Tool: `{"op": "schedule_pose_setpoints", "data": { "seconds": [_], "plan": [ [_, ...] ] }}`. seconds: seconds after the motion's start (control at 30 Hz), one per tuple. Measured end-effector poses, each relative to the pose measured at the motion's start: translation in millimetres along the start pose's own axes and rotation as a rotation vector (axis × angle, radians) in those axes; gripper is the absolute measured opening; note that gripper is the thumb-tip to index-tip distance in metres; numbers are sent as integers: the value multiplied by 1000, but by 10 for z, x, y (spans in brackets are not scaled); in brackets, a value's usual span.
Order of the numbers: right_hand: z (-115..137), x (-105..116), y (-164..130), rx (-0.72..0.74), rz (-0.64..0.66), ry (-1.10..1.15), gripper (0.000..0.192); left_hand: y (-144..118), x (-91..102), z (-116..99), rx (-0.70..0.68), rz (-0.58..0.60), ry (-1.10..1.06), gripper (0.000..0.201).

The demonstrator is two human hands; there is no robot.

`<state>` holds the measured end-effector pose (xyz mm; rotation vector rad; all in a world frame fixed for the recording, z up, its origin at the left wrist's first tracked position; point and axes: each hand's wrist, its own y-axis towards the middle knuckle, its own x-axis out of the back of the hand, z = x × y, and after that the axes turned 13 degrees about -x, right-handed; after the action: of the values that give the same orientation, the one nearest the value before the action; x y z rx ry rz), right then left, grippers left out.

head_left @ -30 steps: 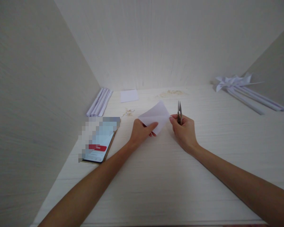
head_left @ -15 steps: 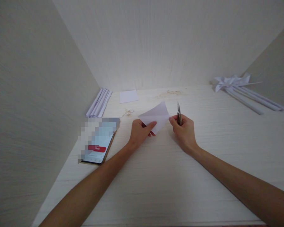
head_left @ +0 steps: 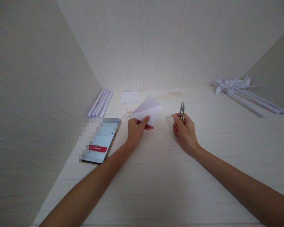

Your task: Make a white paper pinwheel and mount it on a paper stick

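We're looking down at a pale wooden desk point(head_left: 156, 176) w/ walls on three sides. The left hand point(head_left: 136, 130) is pinching a folded white paper point(head_left: 148, 108) by its near edge, thumb on top and fingers under; the paper is sitting just above the desk, a bit left of centre, tilting up toward the back wall. The right hand point(head_left: 184, 130) is closed round a small pair of metal snips point(head_left: 181, 110), blades pointing up and away from us; the blades are showing a slight gap, though at this res. we can't be sure how far they're parted. The two hands are apart, snips not touching the paper.

Left of the left hand a phone point(head_left: 100, 143) is lying flat, screen lit, partly blurred out. Behind it, in the back left corner, a bundle of rolled paper sticks point(head_left: 100, 102) is lying against the wall, and a small white square sheet point(head_left: 129, 97) is lying just beside them. Far right at the back, a finished paper pinwheel point(head_left: 229, 84) is resting w/ several long paper sticks point(head_left: 253, 102).
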<state>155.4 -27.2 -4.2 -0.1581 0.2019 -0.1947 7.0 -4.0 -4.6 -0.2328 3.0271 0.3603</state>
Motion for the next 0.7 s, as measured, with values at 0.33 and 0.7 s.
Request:
{"op": "schedule_pose_setpoints", "data": {
  "seconds": [0.33, 0.7],
  "plan": [
    [-1, -63, -175, -278, 491, 34, 31, 22, -20, 8, 19, -58, -250, 20],
    [26, -87, -149, -365, 598, -91, 28, 0, 3, -1, -25, -23, -167, 28]
  ]
}}
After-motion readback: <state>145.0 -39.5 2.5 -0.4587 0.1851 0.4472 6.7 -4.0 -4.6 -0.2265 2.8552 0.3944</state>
